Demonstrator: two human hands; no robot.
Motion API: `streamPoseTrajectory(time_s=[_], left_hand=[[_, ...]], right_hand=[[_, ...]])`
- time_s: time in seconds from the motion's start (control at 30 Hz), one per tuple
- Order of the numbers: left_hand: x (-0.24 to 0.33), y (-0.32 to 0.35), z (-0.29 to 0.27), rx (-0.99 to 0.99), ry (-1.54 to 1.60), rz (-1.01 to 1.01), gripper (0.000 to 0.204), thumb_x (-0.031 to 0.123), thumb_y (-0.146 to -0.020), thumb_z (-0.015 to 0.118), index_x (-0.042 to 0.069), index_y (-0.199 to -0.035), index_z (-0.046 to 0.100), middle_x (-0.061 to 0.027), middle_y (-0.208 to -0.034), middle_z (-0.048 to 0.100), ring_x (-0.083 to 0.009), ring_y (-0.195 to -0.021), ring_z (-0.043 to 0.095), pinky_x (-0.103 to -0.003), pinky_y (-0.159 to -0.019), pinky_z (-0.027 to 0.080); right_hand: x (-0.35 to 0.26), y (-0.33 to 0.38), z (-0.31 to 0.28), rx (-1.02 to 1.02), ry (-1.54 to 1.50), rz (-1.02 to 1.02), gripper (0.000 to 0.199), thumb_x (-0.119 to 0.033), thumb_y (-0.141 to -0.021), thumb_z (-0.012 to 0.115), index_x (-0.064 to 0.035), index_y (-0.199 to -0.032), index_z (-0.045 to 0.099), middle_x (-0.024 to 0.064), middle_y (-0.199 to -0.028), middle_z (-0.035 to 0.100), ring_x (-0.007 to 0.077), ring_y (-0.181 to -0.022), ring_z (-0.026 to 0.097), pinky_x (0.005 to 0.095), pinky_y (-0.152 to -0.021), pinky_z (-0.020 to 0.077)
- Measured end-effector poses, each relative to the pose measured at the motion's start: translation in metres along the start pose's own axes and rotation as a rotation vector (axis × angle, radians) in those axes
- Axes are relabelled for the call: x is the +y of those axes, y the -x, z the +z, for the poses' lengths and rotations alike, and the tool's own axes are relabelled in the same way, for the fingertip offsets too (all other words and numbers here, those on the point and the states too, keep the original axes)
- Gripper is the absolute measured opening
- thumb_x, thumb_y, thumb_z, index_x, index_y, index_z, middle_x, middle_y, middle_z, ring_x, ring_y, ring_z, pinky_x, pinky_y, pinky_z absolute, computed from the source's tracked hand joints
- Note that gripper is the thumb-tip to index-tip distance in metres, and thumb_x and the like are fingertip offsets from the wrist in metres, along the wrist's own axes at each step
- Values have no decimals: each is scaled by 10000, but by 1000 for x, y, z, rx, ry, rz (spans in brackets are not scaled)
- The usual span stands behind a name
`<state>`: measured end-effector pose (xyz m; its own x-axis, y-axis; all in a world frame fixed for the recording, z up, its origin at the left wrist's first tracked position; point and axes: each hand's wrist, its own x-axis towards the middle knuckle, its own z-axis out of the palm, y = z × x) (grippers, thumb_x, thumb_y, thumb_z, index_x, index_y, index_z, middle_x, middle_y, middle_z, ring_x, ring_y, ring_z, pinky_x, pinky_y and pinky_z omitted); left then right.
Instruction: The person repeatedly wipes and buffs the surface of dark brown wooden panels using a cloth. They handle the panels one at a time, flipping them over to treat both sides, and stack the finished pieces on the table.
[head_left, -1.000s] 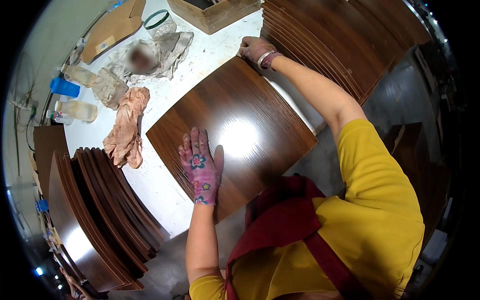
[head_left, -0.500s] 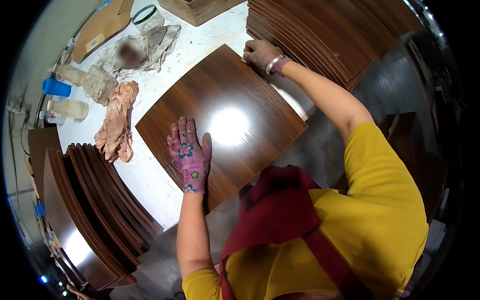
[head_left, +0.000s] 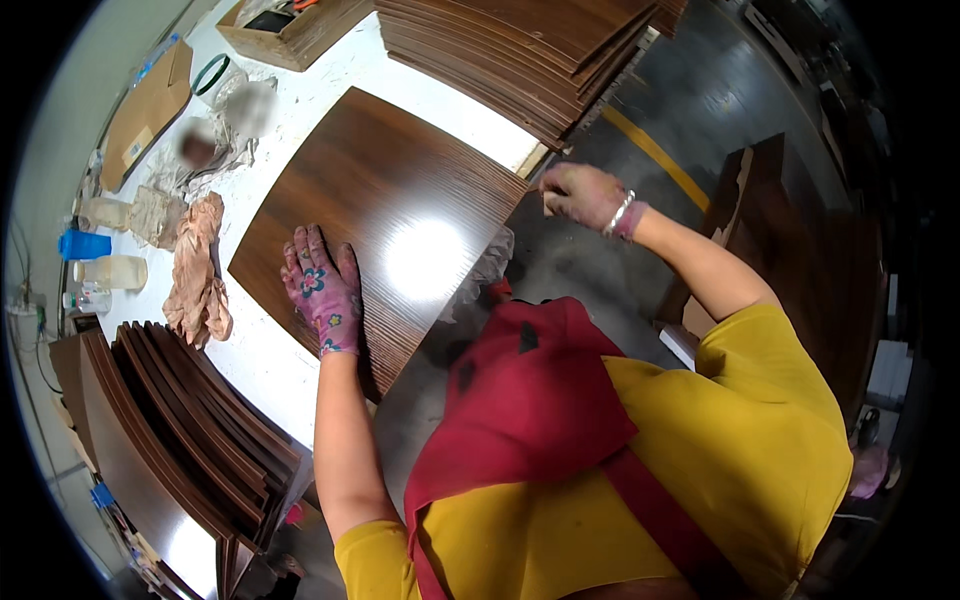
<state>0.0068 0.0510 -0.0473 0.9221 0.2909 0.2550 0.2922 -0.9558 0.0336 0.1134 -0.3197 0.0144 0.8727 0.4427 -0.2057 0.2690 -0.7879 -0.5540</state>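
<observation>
A dark brown wood-grain panel (head_left: 390, 170) with curved edges lies on the white table, its near edge reaching past the table's edge. My left hand (head_left: 322, 290), in a stained pink flowered glove, rests flat on its left part with fingers outstretched. Just off the panel's right corner is my right hand (head_left: 585, 195), gloved too, with a light band at the wrist. Its fingers are curled together; what they hold, if anything, is too small to make out. A bright lamp reflection shines on the panel's surface.
Similar brown panels (head_left: 480, 60) are stacked at the far side, and more panels (head_left: 190, 430) stand at the left. A crumpled peach cloth (head_left: 198, 275), a blue cup (head_left: 84, 244), bottles (head_left: 112, 272), a cardboard sheet (head_left: 145, 115) and a box (head_left: 290, 38) line the table's back.
My right hand has moved along the panel's right-hand edge from its far corner to its right corner, toward me. My left hand stays flat on the panel. The view has shifted.
</observation>
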Motion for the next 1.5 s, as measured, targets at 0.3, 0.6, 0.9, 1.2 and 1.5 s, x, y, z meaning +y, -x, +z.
streamPoseTrajectory(time_s=[0.3,0.6,0.9,1.2,1.5], left_hand=[[-1,1,3,29,-14,33,527,424,-970,466,131,-1407,447,-61,-1488,409,-300,-1387,347,-464,-1128,264],[-8,3,7,50,19,45,534,436,-968,459,123,-1400,452,-72,-1474,425,-313,-1376,359,-475,-1126,257],[-9,3,8,47,59,48,541,446,-965,454,120,-1397,458,-80,-1467,428,-322,-1381,346,-471,-1128,252],[-25,-5,16,23,188,131,576,439,-923,506,87,-1377,467,-123,-1458,423,-343,-1354,362,-485,-1115,254],[-24,46,-10,145,370,225,361,265,-876,591,87,-1190,591,-139,-1264,575,-317,-1205,508,-443,-1021,384]], right_hand=[[1,5,57,593,-205,-74,262,-233,-887,641,-37,-1056,607,131,-980,625,274,-885,633,344,-792,498],[-17,21,81,648,-304,-171,238,-251,-879,664,-51,-993,599,119,-925,609,246,-837,608,327,-763,491],[-73,47,133,493,-133,-183,189,-243,-871,634,-101,-991,600,114,-953,591,296,-852,616,394,-723,512],[-189,82,235,-16,-2,-498,116,-178,-827,595,-66,-861,601,134,-891,560,321,-729,613,414,-606,518],[-203,70,135,-235,-490,-295,278,-310,-872,618,-99,-1054,626,106,-889,669,260,-845,669,363,-777,533]])
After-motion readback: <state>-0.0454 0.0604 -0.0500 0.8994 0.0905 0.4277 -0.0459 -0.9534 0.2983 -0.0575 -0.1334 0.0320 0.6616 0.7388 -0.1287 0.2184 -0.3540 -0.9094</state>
